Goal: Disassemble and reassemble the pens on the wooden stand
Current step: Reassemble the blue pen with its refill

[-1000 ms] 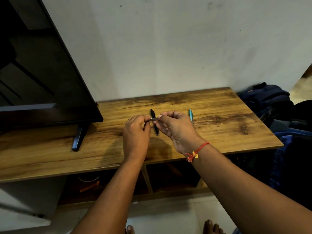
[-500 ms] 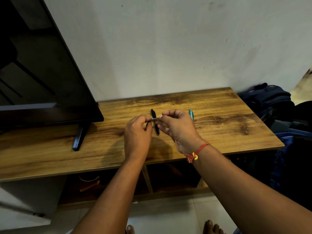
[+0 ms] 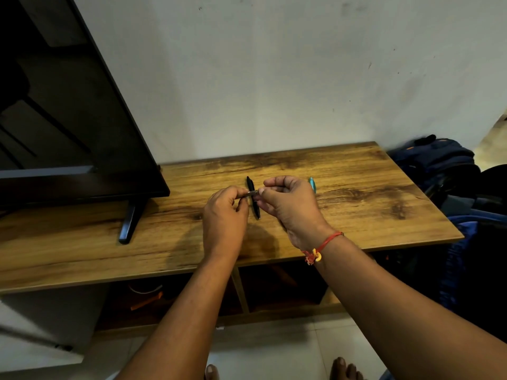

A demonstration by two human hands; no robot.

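Both hands meet above the middle of the wooden stand (image 3: 356,204). My left hand (image 3: 225,215) and my right hand (image 3: 290,207) pinch the two ends of a thin grey pen part (image 3: 251,193) held level between them. Most of that part is hidden by the fingers. Under it, a black pen (image 3: 253,200) lies on the stand, pointing away from me. A teal pen (image 3: 312,184) lies further right, partly hidden behind my right hand.
A black television (image 3: 68,119) on a slanted foot (image 3: 130,220) fills the stand's left part. Dark blue bags (image 3: 439,165) are piled to the right of the stand. Open shelves below the top hold an orange item (image 3: 146,300).
Both hands stay in place above the black pen, still pinching the thin part. Only small finger shifts show.
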